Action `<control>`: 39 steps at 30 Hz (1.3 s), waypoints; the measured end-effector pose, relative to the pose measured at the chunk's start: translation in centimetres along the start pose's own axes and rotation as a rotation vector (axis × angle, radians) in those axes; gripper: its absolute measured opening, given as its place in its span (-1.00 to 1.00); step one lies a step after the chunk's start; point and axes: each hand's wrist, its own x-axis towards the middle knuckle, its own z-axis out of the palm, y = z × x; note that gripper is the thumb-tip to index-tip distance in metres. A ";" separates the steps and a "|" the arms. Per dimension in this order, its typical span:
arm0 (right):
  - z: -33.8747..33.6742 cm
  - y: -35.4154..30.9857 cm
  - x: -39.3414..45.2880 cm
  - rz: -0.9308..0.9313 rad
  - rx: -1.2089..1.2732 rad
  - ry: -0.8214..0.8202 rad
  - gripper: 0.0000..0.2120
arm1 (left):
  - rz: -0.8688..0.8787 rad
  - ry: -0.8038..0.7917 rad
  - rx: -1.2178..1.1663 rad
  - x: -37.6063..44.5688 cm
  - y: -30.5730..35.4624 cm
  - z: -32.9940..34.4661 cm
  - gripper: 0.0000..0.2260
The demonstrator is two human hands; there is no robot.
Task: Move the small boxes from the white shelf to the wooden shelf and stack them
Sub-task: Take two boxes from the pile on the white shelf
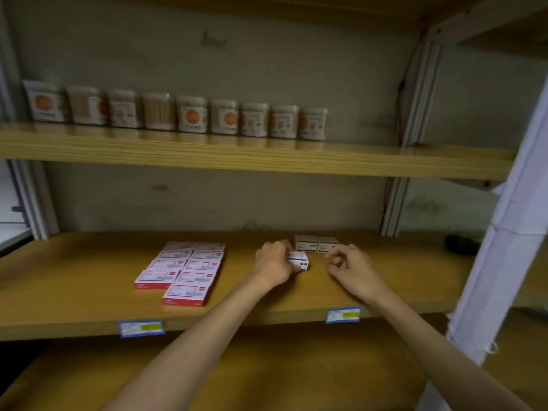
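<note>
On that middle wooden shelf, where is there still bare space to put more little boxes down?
Bare wood lies left of the red-and-white boxes, along the front edge by the blue price tags, and right of the right hand. It is crowded mid-shelf, where the left hand holds a small white box before two more small boxes.

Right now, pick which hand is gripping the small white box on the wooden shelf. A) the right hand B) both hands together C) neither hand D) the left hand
D: the left hand has its fingers closed on the small white box, while the right hand hangs beside it on the wooden shelf with its fingers curled and nothing in them.
</note>
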 end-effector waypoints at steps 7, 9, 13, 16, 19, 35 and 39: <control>-0.3 2.1 0.8 -0.036 0.020 -0.065 -0.81 | -0.080 0.148 -0.035 2.5 1.4 2.9 -0.45; -0.2 2.1 0.9 -0.051 0.032 -0.075 -0.80 | -0.084 0.183 -0.040 2.7 1.5 3.1 -0.42; 0.1 1.5 1.0 -0.094 0.063 -0.081 -0.79 | -0.066 0.197 -0.082 2.6 1.4 2.9 -0.37; 0.4 0.1 0.9 -0.151 0.103 -0.055 -0.80 | -0.048 0.220 -0.078 0.9 0.6 1.7 -0.41; 1.2 -2.2 0.5 -0.219 0.156 -0.072 -0.81 | 0.030 0.291 0.003 -2.0 -1.3 -0.8 -0.67; 12.2 -23.7 -6.5 -0.517 0.261 -0.192 -0.87 | 0.011 0.406 0.308 -19.6 -17.7 -17.3 -0.71; 16.1 -30.2 -9.1 -0.569 0.261 -0.221 -0.88 | 0.009 0.457 0.325 -24.4 -22.8 -21.7 -0.74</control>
